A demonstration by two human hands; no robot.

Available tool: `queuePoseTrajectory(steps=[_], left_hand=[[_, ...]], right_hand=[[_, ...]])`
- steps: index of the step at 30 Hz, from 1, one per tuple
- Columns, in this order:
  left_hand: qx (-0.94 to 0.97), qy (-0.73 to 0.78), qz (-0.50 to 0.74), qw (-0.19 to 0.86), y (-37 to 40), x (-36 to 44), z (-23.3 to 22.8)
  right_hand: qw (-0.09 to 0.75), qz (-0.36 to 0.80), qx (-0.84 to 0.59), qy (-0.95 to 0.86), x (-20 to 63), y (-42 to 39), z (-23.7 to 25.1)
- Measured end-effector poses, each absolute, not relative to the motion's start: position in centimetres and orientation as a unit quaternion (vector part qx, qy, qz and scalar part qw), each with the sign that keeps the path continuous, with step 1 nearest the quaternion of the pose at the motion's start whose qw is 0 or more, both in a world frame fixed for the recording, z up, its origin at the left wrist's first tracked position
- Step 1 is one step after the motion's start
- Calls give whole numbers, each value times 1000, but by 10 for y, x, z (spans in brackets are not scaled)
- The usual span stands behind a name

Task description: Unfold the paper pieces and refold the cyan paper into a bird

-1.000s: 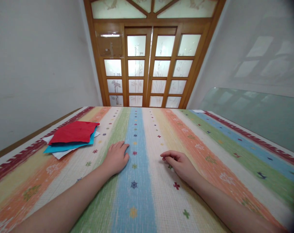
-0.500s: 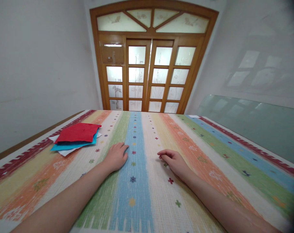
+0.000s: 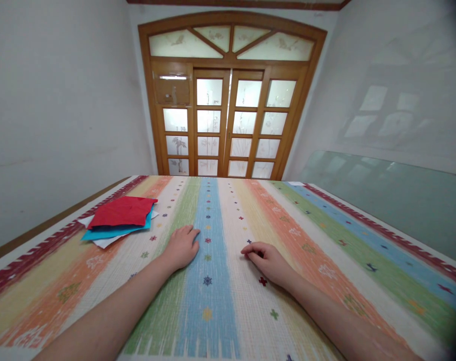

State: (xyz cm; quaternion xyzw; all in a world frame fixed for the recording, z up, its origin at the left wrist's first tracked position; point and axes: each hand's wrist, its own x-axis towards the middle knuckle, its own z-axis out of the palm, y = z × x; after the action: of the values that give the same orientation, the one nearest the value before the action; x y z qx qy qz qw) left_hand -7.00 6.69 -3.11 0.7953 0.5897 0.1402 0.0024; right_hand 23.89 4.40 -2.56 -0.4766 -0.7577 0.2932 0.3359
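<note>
My left hand (image 3: 181, 246) lies palm down on the striped tablecloth (image 3: 208, 321), over the green and blue stripes. Its fingers are loosely stretched, with nothing seen in them. Across the blue stripe, my right hand (image 3: 267, 260) rests on its side on the cream stripe. Its fingers curve loosely towards the left, a gap shows between thumb and index finger, and no object is visible there. Left of my left hand lies a small pile: a red sheet (image 3: 122, 211) on top, a blue sheet (image 3: 117, 232) beneath it, and white paper (image 3: 106, 241) at the bottom.
Wooden double doors (image 3: 228, 120) with frosted panes stand beyond the table's far edge. A pale green glass panel (image 3: 382, 185) leans along the right wall. A small white piece (image 3: 296, 183) lies at the far right of the cloth. The left wall runs close to the table.
The view has tilted up slightly, so more ceiling edge shows and the table sits lower. My right hand has drawn back a little. The paper pile lies as before.
</note>
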Motion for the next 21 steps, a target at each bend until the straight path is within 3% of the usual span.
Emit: queuePoseTrajectory(steps=[21], left_hand=[[798,586,134,50,64,-80,-36]], right_hand=[[336,256,-463,-779,240,39,-31]])
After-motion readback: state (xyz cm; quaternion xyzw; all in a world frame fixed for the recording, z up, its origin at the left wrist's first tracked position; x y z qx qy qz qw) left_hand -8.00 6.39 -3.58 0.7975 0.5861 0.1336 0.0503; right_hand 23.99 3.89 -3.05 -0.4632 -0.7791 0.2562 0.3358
